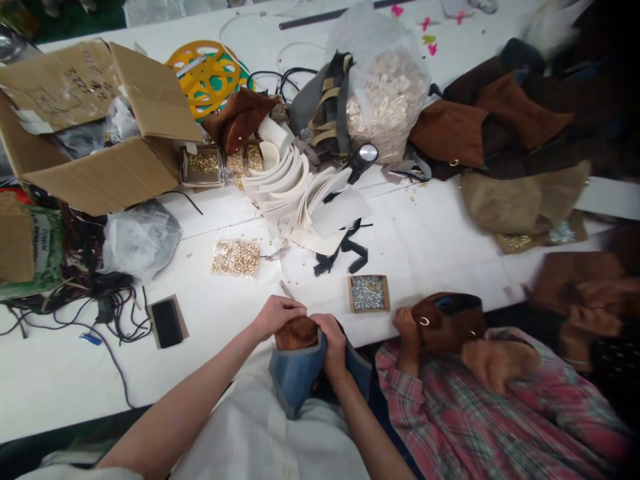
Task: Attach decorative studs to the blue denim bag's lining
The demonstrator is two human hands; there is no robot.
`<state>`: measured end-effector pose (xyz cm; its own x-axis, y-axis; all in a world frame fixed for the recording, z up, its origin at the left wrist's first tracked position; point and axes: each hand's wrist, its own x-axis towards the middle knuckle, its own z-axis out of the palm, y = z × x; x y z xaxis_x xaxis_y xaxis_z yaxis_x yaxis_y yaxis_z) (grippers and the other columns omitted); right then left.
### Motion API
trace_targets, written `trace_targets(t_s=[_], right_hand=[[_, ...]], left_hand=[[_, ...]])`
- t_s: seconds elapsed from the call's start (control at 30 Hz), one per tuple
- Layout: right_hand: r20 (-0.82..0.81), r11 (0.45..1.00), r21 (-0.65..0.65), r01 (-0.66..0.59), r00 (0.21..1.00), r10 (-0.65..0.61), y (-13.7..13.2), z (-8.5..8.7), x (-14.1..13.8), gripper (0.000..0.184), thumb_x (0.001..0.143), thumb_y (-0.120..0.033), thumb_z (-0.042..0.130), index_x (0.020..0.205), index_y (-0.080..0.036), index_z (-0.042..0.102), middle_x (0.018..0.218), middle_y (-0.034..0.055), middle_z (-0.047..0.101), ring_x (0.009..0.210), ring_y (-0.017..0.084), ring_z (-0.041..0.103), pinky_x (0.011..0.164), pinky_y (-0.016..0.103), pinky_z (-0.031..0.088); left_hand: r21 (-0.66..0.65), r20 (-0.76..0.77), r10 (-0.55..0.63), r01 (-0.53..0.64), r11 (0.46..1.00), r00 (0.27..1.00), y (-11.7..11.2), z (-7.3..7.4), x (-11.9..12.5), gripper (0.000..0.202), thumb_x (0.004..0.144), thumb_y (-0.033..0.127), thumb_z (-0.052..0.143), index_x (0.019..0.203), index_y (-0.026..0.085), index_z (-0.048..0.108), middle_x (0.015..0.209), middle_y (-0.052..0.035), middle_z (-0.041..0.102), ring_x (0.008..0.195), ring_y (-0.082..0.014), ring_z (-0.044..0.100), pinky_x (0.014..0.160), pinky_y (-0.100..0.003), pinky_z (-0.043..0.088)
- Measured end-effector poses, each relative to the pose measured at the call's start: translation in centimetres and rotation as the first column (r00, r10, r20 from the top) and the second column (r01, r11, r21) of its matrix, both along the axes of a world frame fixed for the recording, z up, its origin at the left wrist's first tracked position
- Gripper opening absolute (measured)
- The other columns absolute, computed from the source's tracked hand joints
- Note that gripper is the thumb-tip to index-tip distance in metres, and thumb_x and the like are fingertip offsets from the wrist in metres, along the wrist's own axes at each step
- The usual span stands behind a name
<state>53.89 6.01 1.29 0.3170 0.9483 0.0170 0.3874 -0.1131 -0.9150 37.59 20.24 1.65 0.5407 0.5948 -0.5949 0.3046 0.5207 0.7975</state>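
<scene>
My left hand (276, 316) and my right hand (332, 341) are both closed round a brown suede piece with a blue lining (296, 360) at the table's near edge. The left fingers pinch its top edge; the right hand grips its right side. A small cardboard tray of silver rivets (369, 293) lies just right of my hands. A clear bag of gold rivets (236, 258) lies ahead to the left.
A co-worker in a plaid shirt (480, 400) holds another brown piece (447, 320) at my right. A stack of white curved pieces (295, 190), an open cardboard box (100, 120), a big bag of parts (385, 100), brown fabric (500, 120) and tangled cables (95, 300) crowd the white table (450, 240).
</scene>
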Motion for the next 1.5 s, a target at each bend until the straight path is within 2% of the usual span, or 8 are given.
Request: trace_targets(t_s=[0.2, 0.47, 0.7, 0.9, 1.23, 1.33, 1.4, 1.5], right_hand=[[0.062, 0.994, 0.102, -0.04, 0.998, 0.034, -1.5, 1.2, -0.7, 0.027, 0.105, -0.022, 0.058, 0.126, -0.027, 0.074, 0.121, 0.0086, 0.077, 0.113, 0.028, 0.07, 0.101, 0.051, 0.057], [0.044, 0.991, 0.136, -0.009, 0.999, 0.004, -2.9, 2.7, -2.1, 0.026, 0.105, -0.02, 0.06, 0.124, -0.028, 0.075, 0.12, 0.0062, 0.078, 0.108, 0.025, 0.072, 0.094, 0.045, 0.059], [0.006, 0.985, 0.163, 0.047, 0.999, -0.049, -3.1, 4.1, -2.6, 0.028, 0.104, -0.015, 0.06, 0.124, -0.029, 0.076, 0.12, 0.0053, 0.078, 0.109, 0.027, 0.072, 0.098, 0.047, 0.056], [-0.019, 0.99, 0.141, 0.023, 1.0, -0.02, -2.9, 4.7, -2.2, 0.025, 0.106, -0.017, 0.06, 0.123, -0.027, 0.076, 0.119, 0.006, 0.078, 0.109, 0.027, 0.071, 0.097, 0.047, 0.056], [-0.029, 0.998, 0.066, 0.007, 1.0, -0.005, -1.7, 5.5, -1.9, 0.022, 0.108, -0.022, 0.055, 0.118, -0.026, 0.074, 0.117, 0.007, 0.074, 0.113, 0.026, 0.066, 0.101, 0.044, 0.054], [0.002, 0.999, -0.019, -0.048, 0.999, 0.048, -1.0, 5.4, -1.6, 0.02, 0.104, -0.022, 0.059, 0.117, -0.026, 0.074, 0.115, 0.007, 0.074, 0.112, 0.027, 0.064, 0.1, 0.043, 0.053], [0.018, 0.995, -0.079, -0.066, 0.998, 0.067, -0.4, 5.2, -1.4, 0.023, 0.101, -0.02, 0.057, 0.118, -0.024, 0.073, 0.115, 0.0073, 0.073, 0.112, 0.027, 0.063, 0.099, 0.043, 0.052], [0.057, 0.985, -0.148, -0.09, 0.993, 0.099, 0.5, 4.7, -1.3, 0.03, 0.097, -0.015, 0.053, 0.119, -0.023, 0.073, 0.114, 0.0071, 0.073, 0.112, 0.027, 0.062, 0.099, 0.043, 0.05]], left_hand=[[0.025, -0.011, -0.095, 0.095, 0.995, 0.995, -0.4, 2.1, -1.9, 0.029, 0.083, 0.04, 0.086, 0.104, 0.02, 0.09, 0.1, -0.0076, 0.085, 0.092, -0.0248, 0.079, 0.084, -0.031, 0.062], [0.028, -0.003, -0.141, 0.141, 0.99, 0.99, -3.1, 2.3, -3.4, 0.03, 0.089, 0.041, 0.08, 0.11, 0.021, 0.089, 0.102, -0.0072, 0.085, 0.09, -0.0247, 0.08, 0.082, -0.031, 0.063], [0.017, 0.092, -0.201, 0.2, 0.98, 0.975, -2.4, 4.2, -3.6, 0.03, 0.091, 0.041, 0.079, 0.111, 0.02, 0.089, 0.106, -0.008, 0.085, 0.092, -0.0233, 0.079, 0.084, -0.029, 0.062], [0.042, 0.128, -0.245, 0.241, 0.97, 0.961, -1.9, 5.6, -3.9, 0.033, 0.094, 0.042, 0.075, 0.113, 0.019, 0.089, 0.108, -0.0087, 0.085, 0.096, -0.0251, 0.079, 0.09, -0.031, 0.062], [0.168, 0.102, -0.263, 0.244, 0.955, 0.959, -1.3, 6.6, -4.4, 0.039, 0.09, 0.02, 0.06, 0.118, 0.02, 0.088, 0.114, -0.0067, 0.084, 0.106, -0.0257, 0.079, 0.096, -0.031, 0.06], [0.175, 0.095, -0.267, 0.248, 0.953, 0.959, -0.9, 6.5, -4.2, 0.041, 0.092, 0.022, 0.057, 0.118, 0.017, 0.087, 0.112, -0.0067, 0.085, 0.106, -0.0269, 0.077, 0.096, -0.033, 0.058], [0.131, 0.096, -0.206, 0.192, 0.973, 0.974, -1.1, 6.1, -3.9, 0.039, 0.094, 0.027, 0.057, 0.115, 0.014, 0.087, 0.109, -0.0074, 0.084, 0.105, -0.028, 0.075, 0.096, -0.034, 0.057], [0.052, 0.073, -0.087, 0.083, 0.995, 0.994, -1.9, 4.9, -3.5, 0.038, 0.095, 0.036, 0.058, 0.097, 0.011, 0.086, 0.088, -0.0061, 0.08, 0.085, -0.0235, 0.07, 0.079, -0.031, 0.055]])
